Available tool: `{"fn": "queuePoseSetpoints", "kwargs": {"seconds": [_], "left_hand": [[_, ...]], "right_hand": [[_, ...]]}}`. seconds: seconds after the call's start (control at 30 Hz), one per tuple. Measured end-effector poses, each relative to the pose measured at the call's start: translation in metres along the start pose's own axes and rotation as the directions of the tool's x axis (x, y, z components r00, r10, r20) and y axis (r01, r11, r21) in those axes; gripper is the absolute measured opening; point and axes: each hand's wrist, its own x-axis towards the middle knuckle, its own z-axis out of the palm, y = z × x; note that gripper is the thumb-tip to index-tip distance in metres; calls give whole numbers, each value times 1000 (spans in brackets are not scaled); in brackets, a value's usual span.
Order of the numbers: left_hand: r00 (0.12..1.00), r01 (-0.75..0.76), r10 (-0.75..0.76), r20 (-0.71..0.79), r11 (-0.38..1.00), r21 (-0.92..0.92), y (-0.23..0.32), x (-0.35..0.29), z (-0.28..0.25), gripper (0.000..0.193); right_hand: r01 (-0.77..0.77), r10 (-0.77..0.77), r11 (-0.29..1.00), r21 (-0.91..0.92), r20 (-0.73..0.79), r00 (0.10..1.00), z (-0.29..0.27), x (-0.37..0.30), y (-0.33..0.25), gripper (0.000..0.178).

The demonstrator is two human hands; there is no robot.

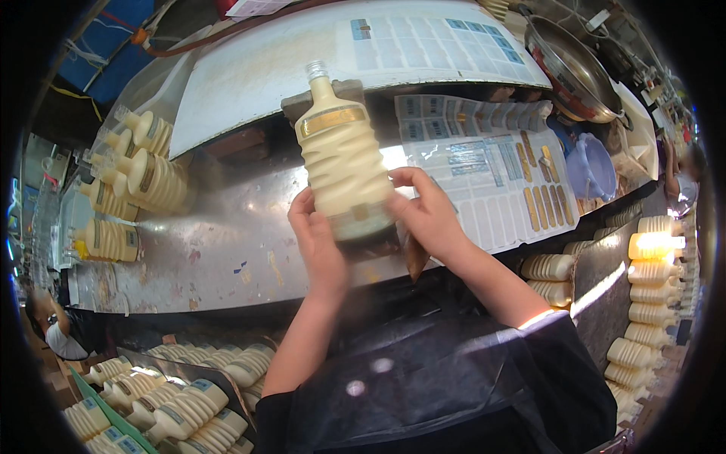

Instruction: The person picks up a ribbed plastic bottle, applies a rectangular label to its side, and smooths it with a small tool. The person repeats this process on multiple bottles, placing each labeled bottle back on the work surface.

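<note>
Holding a cream-coloured ribbed bottle (342,155) upright over the middle of the steel counter (227,250), a worker looks to be mid-labelling or checking it, w/ both hands at its base. The bottle has spiral ridges, a gold band round the shoulder, a bare threaded neck w/ no cap, and a pale label strip near the bottom. Left hand (318,238) cups the lower left side, its grip closed round the bottle; right hand (427,212) clasps the lower right, fingers pressed on the label area. Next move likely calls for smoothing that strip flat w/o tilting the bottle, then setting it down. Just right lie label sheets (484,163), blue and gold stickers, several already peeled. Far left on the counter, finished bottles (140,181) lie piled; more fill a near-left crate (181,401) and a stack at right (650,287). A metal bowl (575,72) sits far right.
</note>
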Motion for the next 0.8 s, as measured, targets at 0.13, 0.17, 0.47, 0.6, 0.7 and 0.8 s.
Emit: {"fn": "queuePoseSetpoints", "kwargs": {"seconds": [0.13, 0.17, 0.47, 0.6, 0.7, 0.8], "left_hand": [[1000, 13, -16, 15, 985, 169, 5, 2, 6, 61], [1000, 4, -7, 16, 983, 186, 5, 3, 8, 62], [1000, -26, 23, 17, 984, 178, 3, 2, 12, 67], [1000, -9, 8, 7, 988, 154, 3, 3, 13, 69], [1000, -16, 15, 8, 986, 167, 4, 3, 13, 63], [1000, 22, -21, -16, 999, 43, 4, 4, 11, 59]], "right_hand": [[-40, 24, 975, -220, -74, 997, 15, 1, -17, 78], [-40, 26, 974, -223, -63, 998, 13, 2, -18, 78], [-24, 15, 987, -160, -59, 998, 13, 3, -14, 74], [-11, 1, 990, -138, -72, 997, 15, 2, -12, 73], [-8, -4, 986, -164, -76, 997, 15, 2, -14, 73], [-3, -9, 985, -173, -73, 997, 13, 1, -11, 72]]}}
